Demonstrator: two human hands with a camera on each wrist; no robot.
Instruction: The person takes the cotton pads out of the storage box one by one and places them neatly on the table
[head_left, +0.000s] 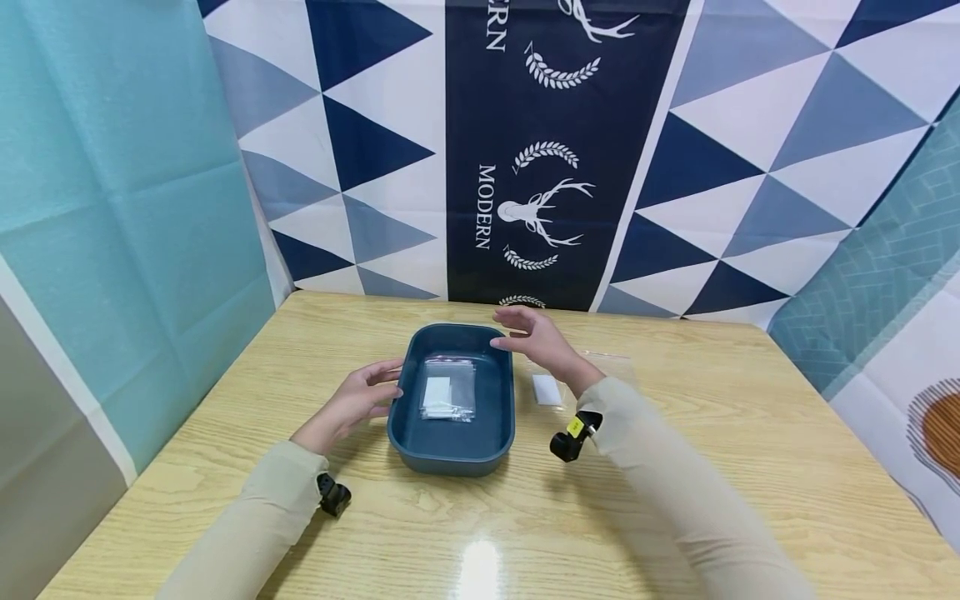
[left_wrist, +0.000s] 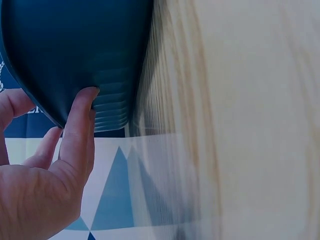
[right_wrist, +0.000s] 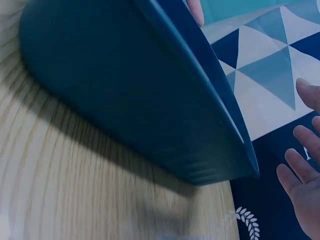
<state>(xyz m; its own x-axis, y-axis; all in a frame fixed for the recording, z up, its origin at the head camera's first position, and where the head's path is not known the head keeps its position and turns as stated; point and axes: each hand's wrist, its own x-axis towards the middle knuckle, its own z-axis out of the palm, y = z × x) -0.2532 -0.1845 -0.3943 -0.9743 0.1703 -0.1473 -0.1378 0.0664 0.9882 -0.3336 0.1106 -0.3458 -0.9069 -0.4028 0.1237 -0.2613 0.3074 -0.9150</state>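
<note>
On the wooden table (head_left: 645, 517), a dark blue tub (head_left: 450, 465), probably light, stiff and smooth, best held by opposite walls below the rim. Inside, thin clear bags (head_left: 462, 387), likely limp and slippery. Left hand (head_left: 362, 397): extended fingers against the outer wall, not gripping. Right hand (head_left: 534, 337): loosely spread near the far right corner, empty. Behind: patterned cloth (head_left: 397, 92).

Bin (head_left: 450, 460) between my left fingers (left_wrist: 76, 127) and right fingers (right_wrist: 300, 166), bags (head_left: 448, 390) inside, another bag (head_left: 547, 389) right of it, nearer than the right fingers, table (head_left: 420, 533) beneath, cloth (head_left: 390, 192) beyond.
</note>
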